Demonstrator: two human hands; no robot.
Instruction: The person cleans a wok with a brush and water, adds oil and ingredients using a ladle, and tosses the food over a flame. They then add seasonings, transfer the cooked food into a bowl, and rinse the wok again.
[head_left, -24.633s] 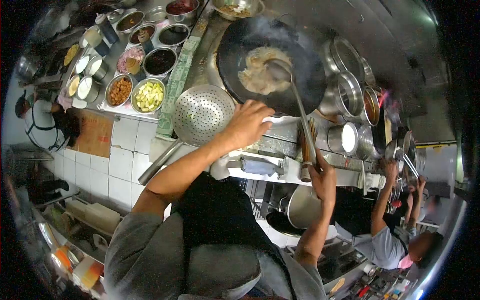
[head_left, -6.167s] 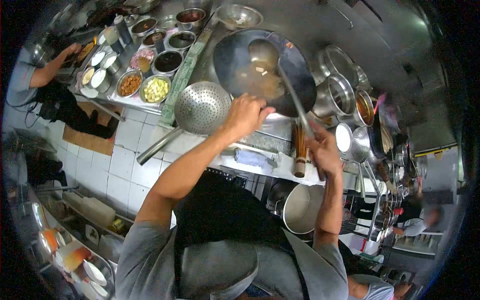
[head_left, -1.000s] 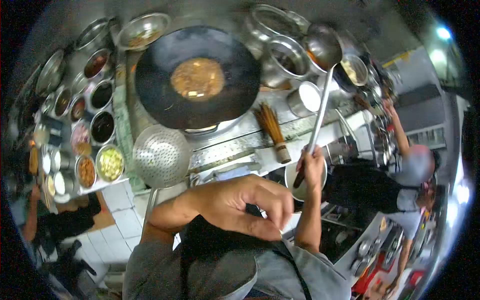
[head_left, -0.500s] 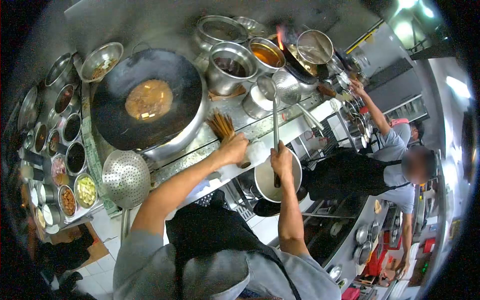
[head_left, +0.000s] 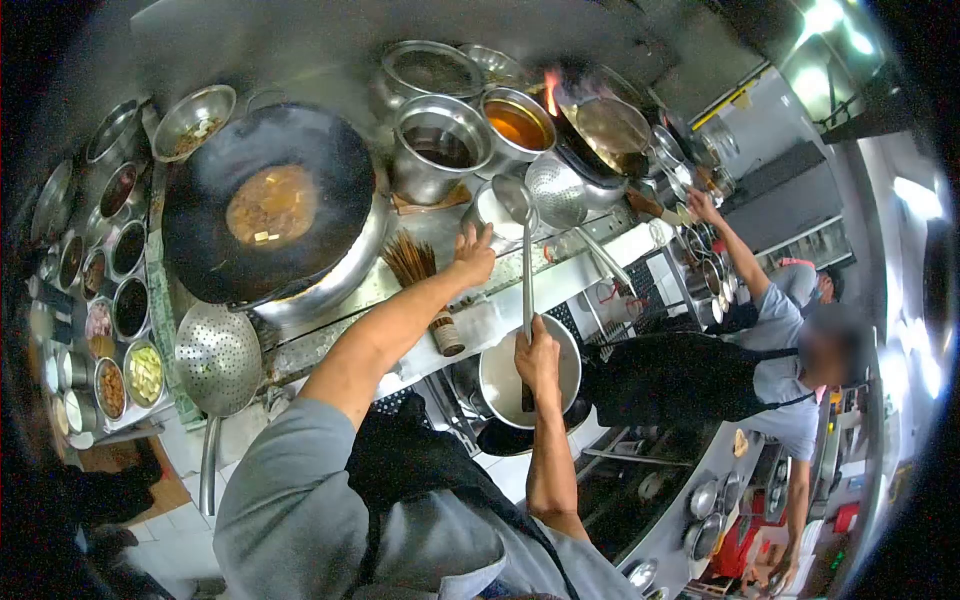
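My right hand [head_left: 540,355] is closed round the long handle of a ladle [head_left: 527,285], whose bowl overlaps a metal pot [head_left: 497,213] with white contents. Reaching toward that pot, my left hand [head_left: 475,258] has its fingers stretched out, fingertips right at the near side of it. Just below this hand a bamboo wok brush [head_left: 412,270] lies across the counter edge, its handle end toward me. On the left, a large black wok [head_left: 190,215] holds brown sauce with pale cubes [head_left: 268,237]. Beneath my right hand stands a deep white pot [head_left: 568,345].
A perforated strainer [head_left: 218,350] rests in front of the wok. Containers of ingredients, among them chopped green pieces [head_left: 146,372], line the far left. Behind the counter stand a pot of dark liquid [head_left: 440,145], one of orange oil [head_left: 520,125] and a flame [head_left: 551,92]. A co-worker [head_left: 690,380] stands to the right.
My left hand has let go of the wok brush and moved up to the pot with white contents. The brush now lies on the counter edge. My right hand still holds the ladle.
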